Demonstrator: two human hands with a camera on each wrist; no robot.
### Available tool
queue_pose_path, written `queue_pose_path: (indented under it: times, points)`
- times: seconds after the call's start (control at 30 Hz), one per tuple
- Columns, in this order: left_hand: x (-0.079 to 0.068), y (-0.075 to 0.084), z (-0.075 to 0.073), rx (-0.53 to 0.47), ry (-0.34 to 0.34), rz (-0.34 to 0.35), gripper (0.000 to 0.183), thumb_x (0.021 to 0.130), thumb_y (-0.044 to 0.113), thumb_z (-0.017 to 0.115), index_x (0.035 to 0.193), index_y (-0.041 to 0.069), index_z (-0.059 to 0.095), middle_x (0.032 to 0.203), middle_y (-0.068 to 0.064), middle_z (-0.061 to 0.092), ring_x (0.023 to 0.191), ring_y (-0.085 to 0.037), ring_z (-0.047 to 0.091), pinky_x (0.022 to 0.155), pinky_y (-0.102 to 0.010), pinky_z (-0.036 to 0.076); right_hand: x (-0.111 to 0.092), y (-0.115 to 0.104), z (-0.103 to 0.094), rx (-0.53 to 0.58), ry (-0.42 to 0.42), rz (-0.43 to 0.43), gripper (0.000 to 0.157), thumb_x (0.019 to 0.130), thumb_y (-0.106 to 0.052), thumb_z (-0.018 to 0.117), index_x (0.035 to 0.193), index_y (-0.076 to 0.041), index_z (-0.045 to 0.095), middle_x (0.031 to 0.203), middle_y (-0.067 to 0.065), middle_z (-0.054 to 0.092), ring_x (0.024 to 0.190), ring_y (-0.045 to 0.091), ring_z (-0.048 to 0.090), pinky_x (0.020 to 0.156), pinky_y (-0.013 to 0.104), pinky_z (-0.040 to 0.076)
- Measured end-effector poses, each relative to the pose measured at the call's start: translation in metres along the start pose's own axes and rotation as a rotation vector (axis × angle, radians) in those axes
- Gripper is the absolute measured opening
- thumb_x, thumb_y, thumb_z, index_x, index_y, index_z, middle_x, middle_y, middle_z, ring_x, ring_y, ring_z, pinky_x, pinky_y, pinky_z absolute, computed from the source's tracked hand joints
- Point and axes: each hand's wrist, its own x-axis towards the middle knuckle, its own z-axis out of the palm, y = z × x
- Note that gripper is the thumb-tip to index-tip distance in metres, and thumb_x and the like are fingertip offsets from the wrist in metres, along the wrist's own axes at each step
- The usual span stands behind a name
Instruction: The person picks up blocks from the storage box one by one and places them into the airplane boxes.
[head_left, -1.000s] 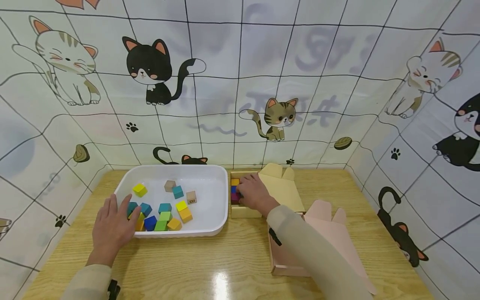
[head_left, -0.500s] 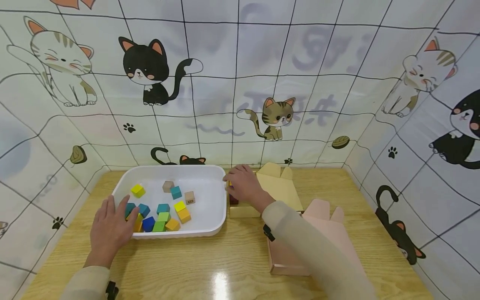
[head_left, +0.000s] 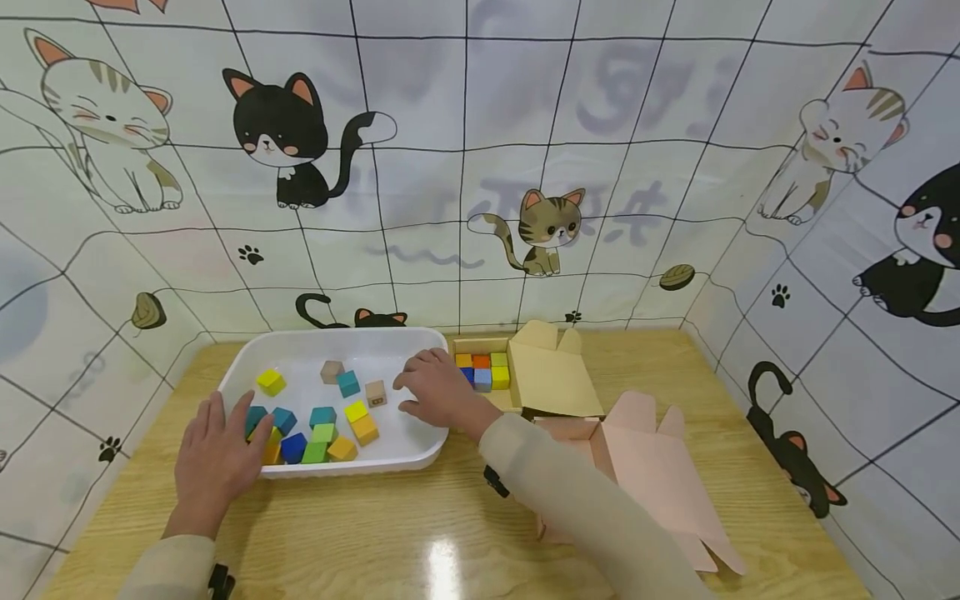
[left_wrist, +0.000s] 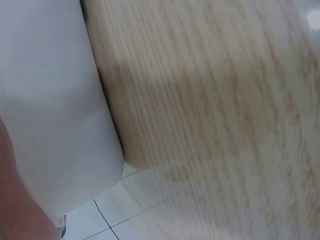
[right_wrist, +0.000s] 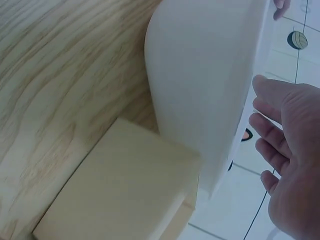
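A white tray [head_left: 408, 442] holds loose coloured cubes: yellow [head_left: 271, 382], teal [head_left: 348, 383], blue, green and orange ones, plus plain wooden cubes [head_left: 376, 393]. My left hand [head_left: 217, 454] rests at the tray's front left rim with fingers stretched out, its thumb near a teal cube. Over the tray's right side is my right hand [head_left: 438, 392], fingers loosely bent; the right wrist view shows nothing between its fingers and thumb. Just right of the tray, a pale yellow cardboard box [head_left: 513, 400] contains rows of orange, red, yellow and blue cubes [head_left: 482, 379]; my right hand and wrist hide its front left part.
A pink cardboard box [head_left: 600, 450] with its lid [head_left: 660, 467] folded open lies in front of the yellow box, partly under my right sleeve. The yellow box's lid [head_left: 555, 371] is laid back to the right. Cat-print cloth [head_left: 465, 183] encloses the wooden table [head_left: 360, 533].
My right hand has moved left from inside the yellow box to over the tray, uncovering cubes in the box. My left hand stays at the tray's rim.
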Motion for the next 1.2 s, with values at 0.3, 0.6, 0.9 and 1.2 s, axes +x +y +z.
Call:
queue_pose_path:
  times: [0.3, 0.6, 0.9, 1.2]
  points:
    - [0.000, 0.002, -0.003, -0.005, 0.013, 0.005, 0.070, 0.102, 0.054, 0.026, 0.151, 0.004, 0.024, 0.156, -0.037, 0.005, 0.143, -0.054, 0.007, 0.118, -0.067, 0.008, 0.013, -0.021, 0.010, 0.009, -0.070, -0.039, 0.036, 0.089, -0.045, 0.068, 0.122, -0.032, 0.068, 0.122, -0.011, 0.064, 0.121, 0.013, 0.050, 0.113, 0.035, 0.035]
    - [0.000, 0.002, -0.003, -0.003, 0.007, -0.002, 0.070, 0.102, 0.054, 0.026, 0.151, 0.004, 0.024, 0.156, -0.037, 0.005, 0.144, -0.054, 0.006, 0.118, -0.067, 0.008, 0.022, -0.037, 0.022, -0.009, -0.088, -0.076, 0.034, 0.088, -0.046, 0.068, 0.120, -0.035, 0.067, 0.125, -0.011, 0.063, 0.122, 0.013, 0.049, 0.113, 0.033, 0.035]
    - [0.000, 0.003, -0.003, -0.010, 0.005, -0.008, 0.070, 0.102, 0.055, 0.025, 0.152, 0.005, 0.024, 0.156, -0.037, 0.005, 0.144, -0.054, 0.005, 0.118, -0.067, 0.007, 0.025, -0.043, 0.028, -0.026, -0.108, -0.076, 0.039, 0.088, -0.050, 0.066, 0.125, -0.035, 0.065, 0.125, -0.011, 0.062, 0.120, 0.012, 0.049, 0.112, 0.031, 0.035]
    - [-0.001, 0.003, -0.003, -0.011, 0.002, -0.010, 0.071, 0.102, 0.055, 0.026, 0.152, 0.005, 0.023, 0.156, -0.037, 0.004, 0.145, -0.054, 0.004, 0.118, -0.067, 0.007, 0.022, -0.044, 0.031, -0.019, -0.077, -0.075, 0.035, 0.089, -0.048, 0.066, 0.121, -0.035, 0.066, 0.124, -0.011, 0.062, 0.121, 0.012, 0.049, 0.113, 0.031, 0.036]
